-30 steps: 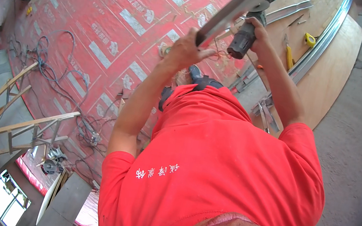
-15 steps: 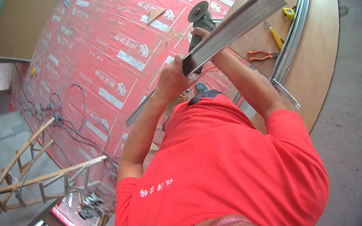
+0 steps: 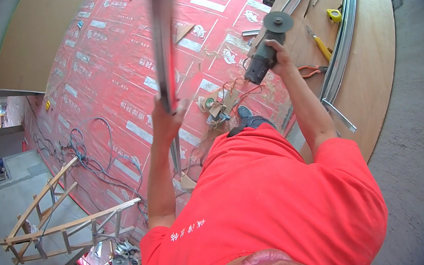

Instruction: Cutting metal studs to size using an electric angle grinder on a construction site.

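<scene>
My left hand (image 3: 168, 117) is closed around the lower end of a long metal channel (image 3: 161, 28). The channel stands up away from me over the red floor sheeting, blurred by motion. To its right, my right hand (image 3: 281, 59) grips the body of a dark angle grinder (image 3: 262, 62). A flat round disc (image 3: 278, 22) is at the grinder's far end, well apart from the channel. Whether the disc is spinning I cannot tell.
On the plywood board (image 3: 365, 74) at right lie metal channels (image 3: 340, 47), a yellow tape measure (image 3: 333, 15), a yellow-handled tool (image 3: 322, 47) and orange-handled pliers (image 3: 311, 70). Cables (image 3: 82, 153) trail across the floor sheeting (image 3: 121, 72). A wooden trestle (image 3: 68, 218) stands lower left.
The channel has swung left in my left hand, from leaning right to leaning left. My right hand has moved right and away with the grinder, which now shows clear of the channel.
</scene>
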{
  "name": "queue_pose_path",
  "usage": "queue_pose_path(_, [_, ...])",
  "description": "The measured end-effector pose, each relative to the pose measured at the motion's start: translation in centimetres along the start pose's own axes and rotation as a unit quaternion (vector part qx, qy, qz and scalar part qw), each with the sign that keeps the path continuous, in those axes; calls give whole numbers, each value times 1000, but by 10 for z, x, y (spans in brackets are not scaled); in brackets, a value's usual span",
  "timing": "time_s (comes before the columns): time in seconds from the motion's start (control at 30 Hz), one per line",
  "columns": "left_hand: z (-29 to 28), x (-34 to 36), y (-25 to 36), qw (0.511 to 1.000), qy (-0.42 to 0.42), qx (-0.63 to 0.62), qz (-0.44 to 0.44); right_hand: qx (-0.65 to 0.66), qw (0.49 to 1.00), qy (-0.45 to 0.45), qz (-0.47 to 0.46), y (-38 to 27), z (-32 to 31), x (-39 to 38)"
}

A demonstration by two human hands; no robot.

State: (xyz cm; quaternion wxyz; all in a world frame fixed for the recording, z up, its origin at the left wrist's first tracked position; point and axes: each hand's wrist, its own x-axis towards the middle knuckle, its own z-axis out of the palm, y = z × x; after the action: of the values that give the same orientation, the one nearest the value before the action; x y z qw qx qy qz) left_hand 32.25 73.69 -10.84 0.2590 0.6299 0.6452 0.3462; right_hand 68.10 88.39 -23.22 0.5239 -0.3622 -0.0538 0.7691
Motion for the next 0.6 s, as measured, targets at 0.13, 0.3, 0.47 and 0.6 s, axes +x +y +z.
queue_pose_path(0.13, [-24, -22, -46, 991, 58, -68, -99, -43, 993, 111, 18, -35, -61, 26])
queue_pose_path(0.3, [-40, -65, -100, 974, 99, -27, -201, -125, 944, 285, -109, -46, -69, 44])
queue_pose_path(0.47, [-38, -85, -87, 953, 136, -34, -269, -198, 882, 402, -149, -76, -108, 73])
queue_pose_path(0.6, [-36, -95, -83, 949, 165, 7, -267, -467, 734, 474, -135, -88, -113, 75])
